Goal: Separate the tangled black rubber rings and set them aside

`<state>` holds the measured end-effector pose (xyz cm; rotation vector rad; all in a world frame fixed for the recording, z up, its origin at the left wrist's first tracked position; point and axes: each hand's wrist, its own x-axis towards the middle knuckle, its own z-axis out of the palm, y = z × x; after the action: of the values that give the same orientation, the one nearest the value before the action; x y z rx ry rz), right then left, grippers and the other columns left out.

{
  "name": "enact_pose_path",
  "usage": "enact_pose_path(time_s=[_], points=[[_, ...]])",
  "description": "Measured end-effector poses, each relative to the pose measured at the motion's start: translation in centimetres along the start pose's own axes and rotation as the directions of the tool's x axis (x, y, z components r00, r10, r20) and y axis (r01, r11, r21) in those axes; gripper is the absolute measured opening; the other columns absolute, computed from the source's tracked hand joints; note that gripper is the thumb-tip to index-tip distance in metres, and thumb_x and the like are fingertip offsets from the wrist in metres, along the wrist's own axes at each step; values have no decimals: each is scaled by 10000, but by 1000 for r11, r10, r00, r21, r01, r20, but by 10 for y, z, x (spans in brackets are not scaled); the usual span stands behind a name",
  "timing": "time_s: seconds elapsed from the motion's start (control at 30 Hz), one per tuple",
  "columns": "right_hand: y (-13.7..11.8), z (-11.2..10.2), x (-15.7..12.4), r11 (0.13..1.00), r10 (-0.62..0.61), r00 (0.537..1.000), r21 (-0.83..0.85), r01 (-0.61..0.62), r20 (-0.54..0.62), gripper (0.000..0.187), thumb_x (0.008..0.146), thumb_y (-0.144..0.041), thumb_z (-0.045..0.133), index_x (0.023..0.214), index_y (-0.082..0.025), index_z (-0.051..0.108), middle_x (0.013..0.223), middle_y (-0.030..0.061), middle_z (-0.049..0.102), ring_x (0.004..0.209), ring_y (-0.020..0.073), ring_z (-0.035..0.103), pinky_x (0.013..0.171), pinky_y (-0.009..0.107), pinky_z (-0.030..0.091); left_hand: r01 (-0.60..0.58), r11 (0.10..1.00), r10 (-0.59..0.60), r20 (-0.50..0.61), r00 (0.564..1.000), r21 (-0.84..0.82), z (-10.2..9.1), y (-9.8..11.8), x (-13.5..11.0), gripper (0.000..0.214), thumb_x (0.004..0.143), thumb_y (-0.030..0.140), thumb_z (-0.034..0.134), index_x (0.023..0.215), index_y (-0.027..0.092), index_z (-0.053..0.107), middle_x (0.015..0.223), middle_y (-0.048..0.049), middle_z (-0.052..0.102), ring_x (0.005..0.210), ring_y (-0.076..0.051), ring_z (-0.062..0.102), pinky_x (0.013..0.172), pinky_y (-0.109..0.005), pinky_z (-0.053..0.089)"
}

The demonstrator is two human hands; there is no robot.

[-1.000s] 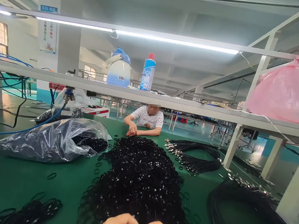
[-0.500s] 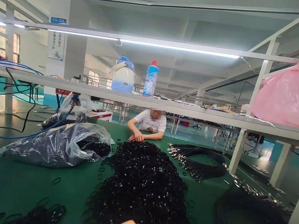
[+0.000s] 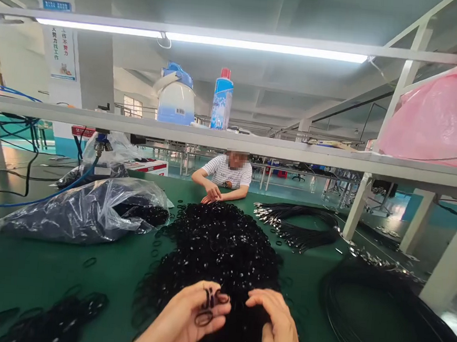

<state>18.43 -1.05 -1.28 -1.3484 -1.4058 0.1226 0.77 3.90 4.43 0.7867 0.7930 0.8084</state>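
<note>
A big heap of small black rubber rings (image 3: 218,249) lies on the green table (image 3: 27,266) in front of me. My left hand (image 3: 185,320) is at the near edge of the heap, fingers curled, with a few black rings (image 3: 208,306) looped over its fingertips. Just to its right, my right hand (image 3: 279,330) rests palm down on the heap with its fingers bent onto the rings; whether it grips any is hidden.
A clear plastic bag of black rings (image 3: 86,210) lies at the left, with a smaller loose pile (image 3: 46,322) near me. Bundles of black cables (image 3: 299,229) and a cable coil (image 3: 383,320) lie at right. A co-worker (image 3: 226,176) sits opposite. White frame posts (image 3: 442,267) stand at right.
Both my hands have come up from the bottom edge into view and moved apart. The left now shows rings on its fingers. The camera tilted slightly down.
</note>
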Motion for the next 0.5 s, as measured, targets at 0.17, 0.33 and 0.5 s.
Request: enact_pose_path(time_s=[0.17,0.33,0.5], points=[[-1,-5,1,998,69,994,0,-69,90,494,510,-2,299,785,-272,609,1009,-29,632,1079,212,502,935,436,364,43,993,-48,42,998,111,4,13,10,289,768,258,562,1027,139,608,1036,-132,672,939,-197,651,873,-324,480],[-1,-3,-2,999,-40,997,-15,41,64,313,738,-27,404,855,-254,584,975,1,634,1011,213,519,874,397,414,-101,924,84,63,994,368,14,25,22,376,667,118,502,1019,143,634,1122,-111,651,1007,-203,613,855,-305,454],[-2,-4,-6,983,-178,979,-71,172,-96,210,863,-84,423,891,-237,564,912,13,632,953,194,516,844,369,417,-272,701,238,143,961,659,35,38,45,459,506,-42,435,815,187,685,992,-24,705,1058,-203,577,907,-299,401]])
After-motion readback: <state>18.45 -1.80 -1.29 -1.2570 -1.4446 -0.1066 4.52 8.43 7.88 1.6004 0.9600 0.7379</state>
